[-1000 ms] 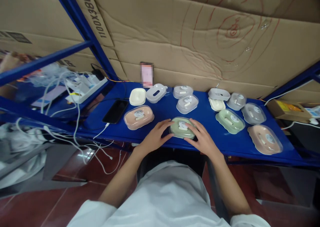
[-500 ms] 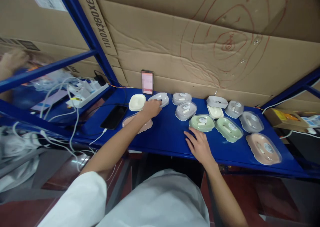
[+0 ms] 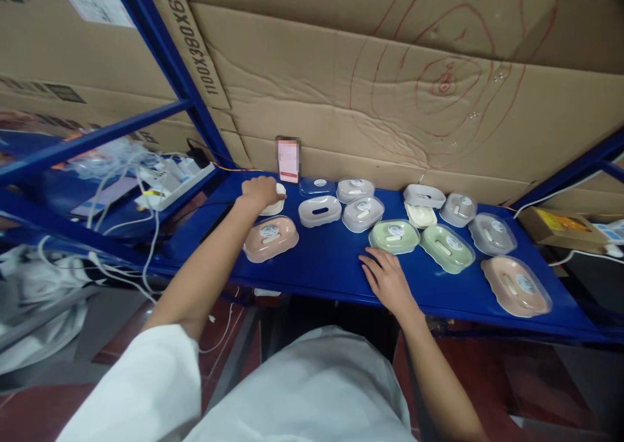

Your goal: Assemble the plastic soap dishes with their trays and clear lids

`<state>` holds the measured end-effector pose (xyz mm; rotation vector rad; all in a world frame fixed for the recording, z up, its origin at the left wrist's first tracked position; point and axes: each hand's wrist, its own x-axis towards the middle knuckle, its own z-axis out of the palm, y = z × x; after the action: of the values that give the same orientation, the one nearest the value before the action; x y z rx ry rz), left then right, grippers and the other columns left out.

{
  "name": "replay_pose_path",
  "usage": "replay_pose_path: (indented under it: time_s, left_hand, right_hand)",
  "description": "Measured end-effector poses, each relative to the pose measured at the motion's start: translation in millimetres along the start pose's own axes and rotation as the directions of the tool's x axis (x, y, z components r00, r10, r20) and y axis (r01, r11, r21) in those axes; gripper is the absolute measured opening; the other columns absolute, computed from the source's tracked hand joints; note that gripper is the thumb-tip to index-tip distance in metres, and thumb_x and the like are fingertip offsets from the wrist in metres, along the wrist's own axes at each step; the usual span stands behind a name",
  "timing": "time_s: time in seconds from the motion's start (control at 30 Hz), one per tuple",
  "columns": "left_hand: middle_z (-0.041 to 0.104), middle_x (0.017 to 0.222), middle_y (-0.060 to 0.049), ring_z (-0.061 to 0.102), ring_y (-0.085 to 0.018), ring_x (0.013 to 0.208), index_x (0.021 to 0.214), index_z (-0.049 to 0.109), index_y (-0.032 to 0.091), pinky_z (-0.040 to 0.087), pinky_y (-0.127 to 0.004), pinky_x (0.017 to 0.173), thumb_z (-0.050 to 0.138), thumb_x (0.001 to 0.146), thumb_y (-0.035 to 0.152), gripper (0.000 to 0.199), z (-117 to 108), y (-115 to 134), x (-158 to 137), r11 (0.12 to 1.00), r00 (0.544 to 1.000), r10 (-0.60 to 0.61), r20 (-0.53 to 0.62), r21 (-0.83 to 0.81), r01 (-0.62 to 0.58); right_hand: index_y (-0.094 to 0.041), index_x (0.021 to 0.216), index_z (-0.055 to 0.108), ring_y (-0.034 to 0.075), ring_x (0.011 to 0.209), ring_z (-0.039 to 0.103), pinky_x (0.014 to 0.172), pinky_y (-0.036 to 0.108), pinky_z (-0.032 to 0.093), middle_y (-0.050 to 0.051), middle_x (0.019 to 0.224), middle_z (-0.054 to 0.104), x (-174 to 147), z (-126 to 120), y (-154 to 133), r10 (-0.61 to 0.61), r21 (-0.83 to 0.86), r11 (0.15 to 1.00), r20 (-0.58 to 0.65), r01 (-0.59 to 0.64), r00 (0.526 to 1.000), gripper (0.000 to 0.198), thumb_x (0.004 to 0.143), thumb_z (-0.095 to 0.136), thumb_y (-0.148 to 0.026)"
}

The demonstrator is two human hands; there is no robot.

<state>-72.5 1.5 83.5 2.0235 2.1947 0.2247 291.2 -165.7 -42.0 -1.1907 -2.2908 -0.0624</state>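
My left hand (image 3: 260, 192) is closed over a cream soap dish (image 3: 274, 208) at the back left of the blue shelf, covering much of it. Just to the right sits a grey slotted soap dish insert (image 3: 319, 212), with a clear lid (image 3: 316, 186) behind it. A pink lidded soap dish (image 3: 271, 238) lies nearer the front edge. My right hand (image 3: 387, 277) rests open on the shelf, fingers spread, holding nothing. Its fingertips are close to a green lidded soap dish (image 3: 394, 236).
More lidded soap dishes stand to the right, among them a green one (image 3: 447, 248) and a pink one (image 3: 517, 286). A lit phone (image 3: 288, 159) leans on the cardboard wall (image 3: 312, 104). White cables and a power strip (image 3: 170, 188) lie left, beyond a blue frame post.
My left hand has moved left from the grey soap dish to the cream one. The grey insert now lies apart, in front of its clear lid. My right hand has stayed put.
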Motion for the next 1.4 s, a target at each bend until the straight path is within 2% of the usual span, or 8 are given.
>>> replay_pose_path:
  time_s: [0.13, 0.27, 0.47, 0.63, 0.77, 0.93, 1.2, 1.4]
  left_hand:
    - [0.075, 0.115, -0.028, 0.066, -0.046, 0.126, 0.105, 0.074, 0.01, 0.052, -0.054, 0.102, 0.086, 0.074, 0.058, 0.059, 5, -11, 10, 0.992, 0.992, -0.106, 0.069, 0.074, 0.101]
    - [0.074, 0.121, -0.029, 0.07, -0.043, 0.12, 0.108, 0.073, 0.008, 0.054, -0.053, 0.1, 0.082, 0.08, 0.04, 0.043, 4, -19, 10, 0.991, 0.992, -0.104, 0.069, 0.091, 0.097]
    - [0.073, 0.129, -0.016, 0.068, -0.034, 0.123, 0.117, 0.068, 0.018, 0.054, -0.046, 0.104, 0.057, 0.099, 0.03, 0.024, -23, -44, -42, 0.998, 0.998, 0.018, -0.057, 0.061, -0.014]
    - [0.071, 0.125, -0.011, 0.066, -0.031, 0.124, 0.119, 0.062, 0.023, 0.055, -0.048, 0.109, 0.047, 0.105, 0.031, 0.022, 1, -30, -152, 0.907, 0.876, 0.318, -0.362, -0.154, -0.393]
    - [0.072, 0.123, -0.009, 0.068, -0.028, 0.123, 0.118, 0.061, 0.024, 0.06, -0.045, 0.104, 0.044, 0.109, 0.026, 0.02, 40, 2, -214, 0.808, 0.809, 0.457, -0.37, -0.206, -0.551]
    - [0.071, 0.127, -0.012, 0.065, -0.028, 0.133, 0.12, 0.062, 0.019, 0.06, -0.046, 0.108, 0.041, 0.109, 0.017, 0.024, 94, 23, -221, 0.734, 0.755, 0.606, -0.252, -0.19, -0.652]
    - [0.039, 0.17, -0.016, 0.041, -0.034, 0.158, 0.15, 0.052, 0.026, 0.054, -0.055, 0.118, 0.056, 0.107, 0.027, 0.043, 123, 12, -223, 0.741, 0.748, 0.534, -0.394, -0.207, -0.639]
    - [0.062, 0.153, -0.009, 0.047, -0.027, 0.154, 0.135, 0.065, 0.023, 0.049, -0.051, 0.125, 0.054, 0.107, 0.022, 0.03, 133, 12, -218, 0.675, 0.701, 0.587, -0.405, -0.234, -0.7]
  right_hand:
    - [-0.025, 0.153, 0.058, 0.028, 0.144, 0.056, 0.123, 0.053, 0.044, 0.011, 0.152, 0.064, 36, 14, 2, -0.154, -0.012, 0.988, 0.101, 0.156, 0.983, 0.048, 0.107, 0.047, -0.02]
    - [-0.017, 0.157, 0.052, 0.029, 0.153, 0.046, 0.132, 0.063, 0.024, 0.014, 0.159, 0.057, 114, 32, -4, -0.211, -0.119, 0.966, 0.139, 0.228, 0.968, 0.056, 0.102, 0.044, -0.009]
    - [-0.008, 0.123, 0.073, 0.031, 0.137, 0.061, 0.131, 0.063, 0.023, 0.021, 0.129, 0.075, 186, 35, -27, -0.162, -0.146, 0.97, 0.216, 0.196, 0.963, 0.033, 0.103, 0.047, -0.007]
    - [-0.018, 0.127, 0.071, 0.03, 0.116, 0.07, 0.117, 0.055, 0.043, 0.015, 0.12, 0.077, 134, -13, -29, -0.015, 0.004, 1.0, -0.008, 0.015, 1.0, 0.036, 0.112, 0.042, -0.033]
    - [-0.02, 0.132, 0.065, 0.03, 0.11, 0.07, 0.103, 0.046, 0.051, 0.012, 0.117, 0.077, 50, -46, -28, 0.255, 0.15, 0.962, -0.175, -0.231, 0.951, 0.039, 0.112, 0.043, -0.046]
    - [-0.022, 0.132, 0.063, 0.028, 0.124, 0.066, 0.114, 0.049, 0.04, 0.011, 0.131, 0.073, -11, -40, -32, 0.229, 0.086, 0.971, -0.074, -0.223, 0.971, 0.031, 0.11, 0.051, -0.039]
    - [-0.026, 0.145, 0.059, 0.025, 0.141, 0.057, 0.124, 0.051, 0.028, 0.008, 0.145, 0.069, 7, -10, -59, 0.014, 0.11, 0.994, 0.092, -0.024, 0.996, 0.036, 0.112, 0.046, -0.026]
    - [-0.026, 0.144, 0.062, 0.026, 0.139, 0.058, 0.123, 0.051, 0.032, 0.01, 0.142, 0.069, -4, 3, -72, -0.079, 0.076, 0.995, 0.092, 0.072, 0.993, 0.036, 0.11, 0.054, -0.033]
